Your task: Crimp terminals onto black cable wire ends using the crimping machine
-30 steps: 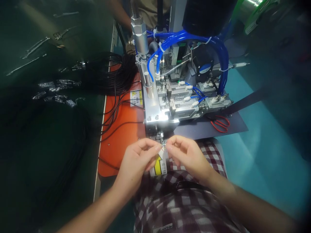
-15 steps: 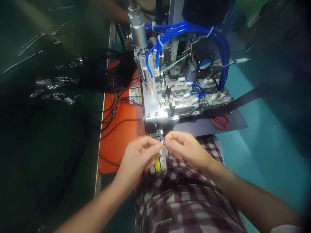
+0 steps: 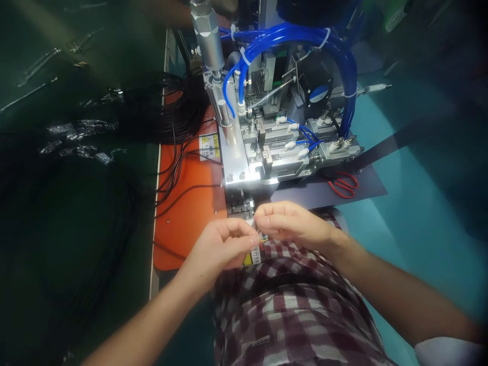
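Wires point(image 3: 264, 238), thin and of several colours, green, yellow and red among them, project from the fingertips of the person's left hand point(image 3: 223, 245). Thumb and forefinger of that hand are clamped on them, and the loose ends point toward the right hand point(image 3: 287, 222). The wires lie in front of the machine point(image 3: 242, 162), above the person's checked clothing point(image 3: 290, 317), just beside a yellow and white label point(image 3: 254, 257) partly covered by the left hand.

The right hand is placed slightly higher and near the wires. Its thumb and forefinger are together at the tips, the other fingers curled; whether a wire is caught between them cannot be told from this view.

The machine is metal, with an upright cylinder point(image 3: 211, 47) at its left end. Blue hoses point(image 3: 305, 36) arch over it, bound with pale ties. To its left, an orange board point(image 3: 181, 208) carries several black cables point(image 3: 176, 168) and a warning label point(image 3: 209, 147), the latter close to the machine's edge. A dark plate point(image 3: 301, 195) extends to the right at the machine's front; scissors point(image 3: 345, 185) with red handles rest on it, blades indistinct. On the dark surface at far left, small shiny pieces point(image 3: 82, 132) are scattered, blurred and too small to identify.
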`<state>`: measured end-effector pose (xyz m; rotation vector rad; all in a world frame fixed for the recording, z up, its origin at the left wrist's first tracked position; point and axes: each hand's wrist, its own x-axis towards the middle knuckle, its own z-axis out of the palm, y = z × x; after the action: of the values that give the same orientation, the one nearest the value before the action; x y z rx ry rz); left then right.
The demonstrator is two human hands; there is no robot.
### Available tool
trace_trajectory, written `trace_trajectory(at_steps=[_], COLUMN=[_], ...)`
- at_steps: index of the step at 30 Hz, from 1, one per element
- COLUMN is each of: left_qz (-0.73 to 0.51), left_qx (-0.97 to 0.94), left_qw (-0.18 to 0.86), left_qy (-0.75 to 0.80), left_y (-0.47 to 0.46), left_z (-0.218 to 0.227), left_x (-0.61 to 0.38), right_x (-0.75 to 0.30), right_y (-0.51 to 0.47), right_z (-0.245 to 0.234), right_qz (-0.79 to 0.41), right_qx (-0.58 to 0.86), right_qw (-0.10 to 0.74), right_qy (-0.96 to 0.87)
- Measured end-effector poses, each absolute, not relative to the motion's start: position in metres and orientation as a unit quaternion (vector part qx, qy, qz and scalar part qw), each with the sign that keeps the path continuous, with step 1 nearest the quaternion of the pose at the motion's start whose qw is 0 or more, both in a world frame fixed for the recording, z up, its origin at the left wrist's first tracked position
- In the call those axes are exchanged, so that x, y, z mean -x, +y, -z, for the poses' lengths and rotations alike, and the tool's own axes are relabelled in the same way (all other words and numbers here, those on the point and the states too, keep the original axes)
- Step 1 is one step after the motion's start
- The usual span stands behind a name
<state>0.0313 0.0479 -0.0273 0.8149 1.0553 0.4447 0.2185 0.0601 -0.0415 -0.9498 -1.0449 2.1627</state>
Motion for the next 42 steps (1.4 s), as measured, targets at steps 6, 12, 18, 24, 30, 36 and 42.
trace_trajectory(at_steps=[6, 12, 18, 24, 30, 36, 42], left_qz=[-0.256, -0.275, -0.280, -0.318, -0.335, -0.318, -0.343], left_qx=[-0.368, -0.363, -0.370, -0.417, -0.463, -0.400, -0.398], left_qw=[0.742, 0.725, 0.714, 0.644, 0.590, 0.660, 0.670], left_qy=[0.498, 0.517, 0.524, 0.557, 0.570, 0.551, 0.525], left_y=[0.048, 0.047, 0.048, 0.040, 0.037, 0.044, 0.041], left_z=[0.029, 0.028, 0.029, 0.027, 0.027, 0.028, 0.029], left_x=[-0.032, -0.033, -0.035, -0.039, -0.037, -0.036, -0.037], right_x=[-0.220, -0.211, -0.200, -0.196, -0.192, -0.189, -0.181], right_y=[0.052, 0.041, 0.040, 0.035, 0.036, 0.039, 0.037], right_z=[0.041, 0.040, 0.043, 0.043, 0.041, 0.041, 0.047], right_qz=[-0.720, -0.681, -0.645, -0.609, -0.654, -0.640, -0.633], right_qx=[0.438, 0.461, 0.478, 0.490, 0.489, 0.487, 0.494], right_qw=[0.318, 0.359, 0.399, 0.397, 0.383, 0.416, 0.435], right_qy=[-0.434, -0.443, -0.443, -0.481, -0.432, -0.424, -0.408])
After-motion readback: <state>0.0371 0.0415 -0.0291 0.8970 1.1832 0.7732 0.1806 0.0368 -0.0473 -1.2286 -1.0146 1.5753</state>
